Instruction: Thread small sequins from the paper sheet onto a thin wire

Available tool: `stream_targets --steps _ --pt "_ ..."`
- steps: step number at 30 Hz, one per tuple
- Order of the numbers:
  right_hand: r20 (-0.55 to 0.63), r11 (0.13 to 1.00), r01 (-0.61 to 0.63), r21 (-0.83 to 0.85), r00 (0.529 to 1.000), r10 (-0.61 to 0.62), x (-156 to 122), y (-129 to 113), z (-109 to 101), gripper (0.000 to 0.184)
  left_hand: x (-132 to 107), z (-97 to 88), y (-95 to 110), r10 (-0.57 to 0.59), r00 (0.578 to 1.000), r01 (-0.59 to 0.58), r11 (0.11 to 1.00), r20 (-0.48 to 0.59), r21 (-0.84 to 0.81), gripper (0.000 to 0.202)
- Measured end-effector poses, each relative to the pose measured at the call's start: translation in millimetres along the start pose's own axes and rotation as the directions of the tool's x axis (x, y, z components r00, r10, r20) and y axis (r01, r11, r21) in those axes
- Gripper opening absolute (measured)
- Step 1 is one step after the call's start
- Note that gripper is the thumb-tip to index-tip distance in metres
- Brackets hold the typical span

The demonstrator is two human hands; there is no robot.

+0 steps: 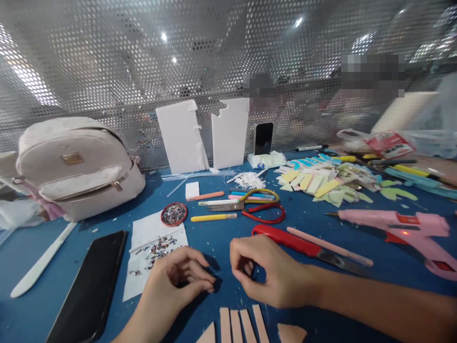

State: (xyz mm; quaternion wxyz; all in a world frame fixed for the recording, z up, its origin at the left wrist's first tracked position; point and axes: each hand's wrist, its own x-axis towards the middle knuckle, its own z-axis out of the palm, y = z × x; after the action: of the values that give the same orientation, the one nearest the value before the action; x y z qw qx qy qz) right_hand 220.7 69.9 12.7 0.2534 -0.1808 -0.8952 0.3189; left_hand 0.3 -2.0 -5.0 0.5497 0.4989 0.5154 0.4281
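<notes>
My left hand rests on the blue table with its fingers curled and the tips pinched toward the right. My right hand sits just beside it, fingers curled in a pinch. What the fingers hold is too small or hidden to make out. Several pink foam strips lie just below both hands at the near edge. A white paper sprinkled with glitter bits lies left of my left hand, with a round red lid of glitter above it.
A black phone and a white stick lie at left, a pale backpack behind them. A red-handled cutter, scissors, pens, a pink glue gun, cut foam pieces and white foam boards fill the rest.
</notes>
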Motion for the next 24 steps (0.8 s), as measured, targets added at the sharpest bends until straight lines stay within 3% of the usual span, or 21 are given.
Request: stream_targets --steps 24 --pt "0.012 0.997 0.050 -0.053 0.999 -0.049 0.2 0.4 1.3 0.008 -3.6 5.8 6.3 0.001 0.999 -0.005 0.997 -0.054 -0.075 0.018"
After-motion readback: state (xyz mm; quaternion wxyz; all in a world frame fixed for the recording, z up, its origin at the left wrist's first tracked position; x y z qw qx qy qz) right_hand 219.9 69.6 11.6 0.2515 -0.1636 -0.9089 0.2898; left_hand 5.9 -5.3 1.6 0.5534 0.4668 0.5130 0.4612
